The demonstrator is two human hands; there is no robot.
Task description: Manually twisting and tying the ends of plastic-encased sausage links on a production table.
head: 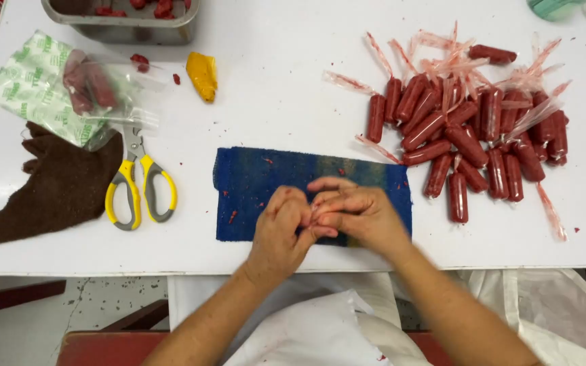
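while my two hands meet over the blue cloth [259, 183] in the middle of the white table [286, 95], the fingers are bunched tightly together, pinching something small between them. my left hand [281, 227] is curled, its fingertips pressed against those of my right hand [357, 213], whose index finger reaches out over the top. what i hold is almost wholly hidden by my fingers, only a pale pink sliver showing, so i cannot tell exactly what it is. the cloth lies flat near the table's front edge, flecked with red crumbs. to my right, well apart from my hands, lies a pile of red filled plastic tubes [473, 132], their twisted clear ends sticking out. to my left rest yellow-handled scissors [137, 183], blades partly under a clear and green printed plastic bag [62, 88], which lies on a brown cloth [55, 186]. farther back sits a metal tray [127, 27] holding red pieces, and just beside it a small yellow lump [202, 74].
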